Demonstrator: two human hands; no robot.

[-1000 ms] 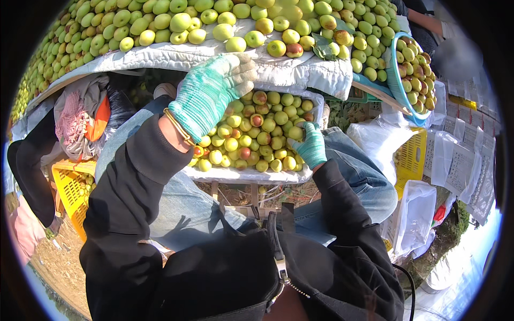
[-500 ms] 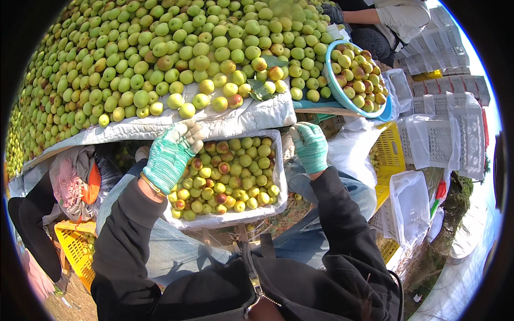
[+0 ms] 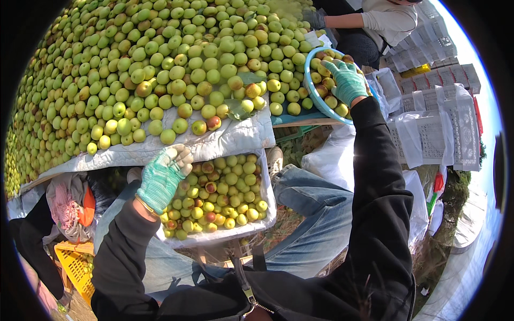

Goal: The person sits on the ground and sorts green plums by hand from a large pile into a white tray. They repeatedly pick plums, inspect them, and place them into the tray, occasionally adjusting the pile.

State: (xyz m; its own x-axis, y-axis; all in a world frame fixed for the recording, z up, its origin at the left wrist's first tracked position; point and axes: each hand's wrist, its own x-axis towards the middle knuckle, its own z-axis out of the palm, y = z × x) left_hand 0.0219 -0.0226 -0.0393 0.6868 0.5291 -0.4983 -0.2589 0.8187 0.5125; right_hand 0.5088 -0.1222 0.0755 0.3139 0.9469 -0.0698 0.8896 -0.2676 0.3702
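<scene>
Both my hands wear teal knit gloves. My left hand [image 3: 165, 176] is over the left edge of a white-lined crate [image 3: 271, 218], its fingers apart and slightly bent, with nothing visible in them. Green jujubes, some with brown-red patches, fill the crate between my knees. My right hand [image 3: 347, 81] is stretched out to the far right over a light-blue basin [image 3: 309, 83] of browner jujubes. Its fingers are spread on the fruit, the palm side hidden. A large heap of jujubes [image 3: 134, 69] covers the surface in front of me, on a pale quilted cloth [image 3: 243, 132].
At the top right, another person's gloved hand [image 3: 315, 19] is beside the heap. Grey plastic crates [image 3: 423, 136] with white liners are stacked on the right. A yellow crate [image 3: 75, 265] and bundled clothing [image 3: 69, 198] lie at the left.
My right hand has gone from the crate's right side up and right to the blue basin. My left hand stays by the crate. The whole view has shifted slightly.
</scene>
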